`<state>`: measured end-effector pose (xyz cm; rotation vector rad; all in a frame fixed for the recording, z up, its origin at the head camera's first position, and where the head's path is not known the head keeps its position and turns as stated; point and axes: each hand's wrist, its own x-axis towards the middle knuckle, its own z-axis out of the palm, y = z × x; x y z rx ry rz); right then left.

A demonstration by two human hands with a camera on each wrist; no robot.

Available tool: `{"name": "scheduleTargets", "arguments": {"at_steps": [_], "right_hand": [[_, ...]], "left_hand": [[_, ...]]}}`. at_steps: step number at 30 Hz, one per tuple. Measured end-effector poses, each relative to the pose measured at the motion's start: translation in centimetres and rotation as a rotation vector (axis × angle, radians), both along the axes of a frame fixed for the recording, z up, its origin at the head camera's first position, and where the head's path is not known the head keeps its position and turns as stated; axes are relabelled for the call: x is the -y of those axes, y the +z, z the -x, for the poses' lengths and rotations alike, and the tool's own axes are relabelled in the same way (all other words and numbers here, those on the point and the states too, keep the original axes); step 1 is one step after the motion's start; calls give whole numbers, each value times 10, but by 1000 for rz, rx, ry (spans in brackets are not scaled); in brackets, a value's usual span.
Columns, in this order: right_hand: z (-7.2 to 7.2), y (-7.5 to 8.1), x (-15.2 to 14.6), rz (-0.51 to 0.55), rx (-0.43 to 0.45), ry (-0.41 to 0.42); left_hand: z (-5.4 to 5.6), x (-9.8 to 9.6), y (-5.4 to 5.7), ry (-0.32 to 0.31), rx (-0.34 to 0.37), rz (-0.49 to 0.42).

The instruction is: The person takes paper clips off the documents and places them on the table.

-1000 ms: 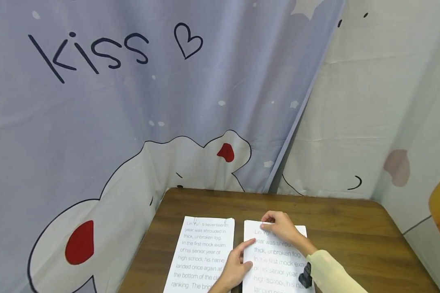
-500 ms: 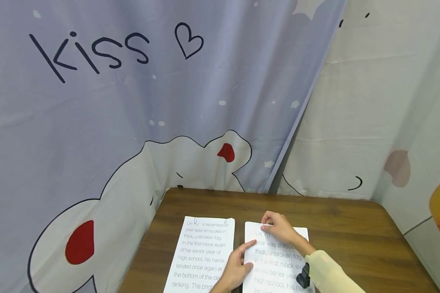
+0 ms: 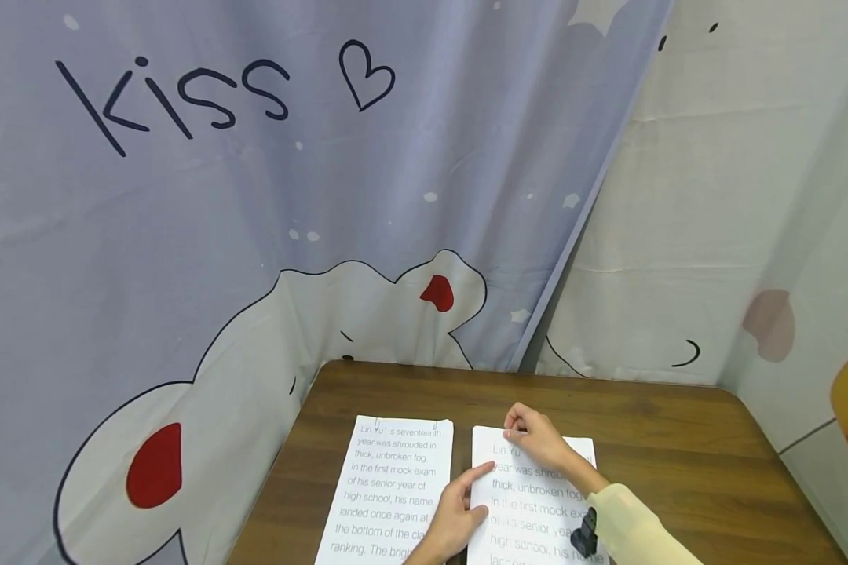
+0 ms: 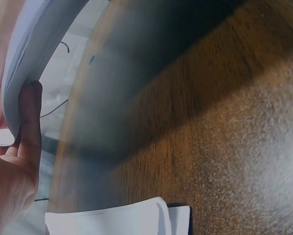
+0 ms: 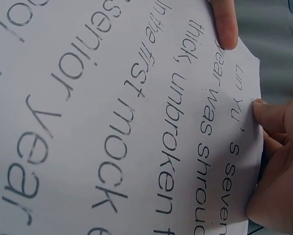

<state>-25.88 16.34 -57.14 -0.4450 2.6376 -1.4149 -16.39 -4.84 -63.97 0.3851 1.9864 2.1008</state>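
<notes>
A stack of printed white paper (image 3: 523, 502), tilted up off the table, is between my two hands. My left hand (image 3: 454, 514) grips its left edge, thumb and forefinger over the printed face. In the left wrist view, fingers (image 4: 31, 110) of that hand lie behind the bent sheets (image 4: 41, 44). My right hand (image 3: 540, 441) pinches the top edge near the first printed line. The right wrist view has its thumb (image 5: 268, 113) at that edge and other fingers curled behind; anything small between them is hidden. A second printed stack (image 3: 389, 482) lies left, with two thin clip-like shapes along its top.
The brown wooden table (image 3: 678, 455) extends behind and to the right of the papers. A patterned curtain (image 3: 254, 204) hangs along its far and left sides. A small black device (image 3: 585, 534) sits at my right wrist, by the pale yellow sleeve (image 3: 636, 522).
The held stack has shifted very slightly to the right, and my right wrist has turned a little. Both hands keep their grip. The left stack stays in place.
</notes>
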Motion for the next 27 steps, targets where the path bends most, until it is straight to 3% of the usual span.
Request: {"name": "scheduleTargets", "arguments": {"at_steps": [17, 27], "right_hand": [[-5, -1, -1, 76, 15, -42], [2, 2, -8, 137, 19, -108]], "left_hand": [[-4, 0, -4, -17, 1, -18], [-4, 0, -5, 0, -5, -14]]}}
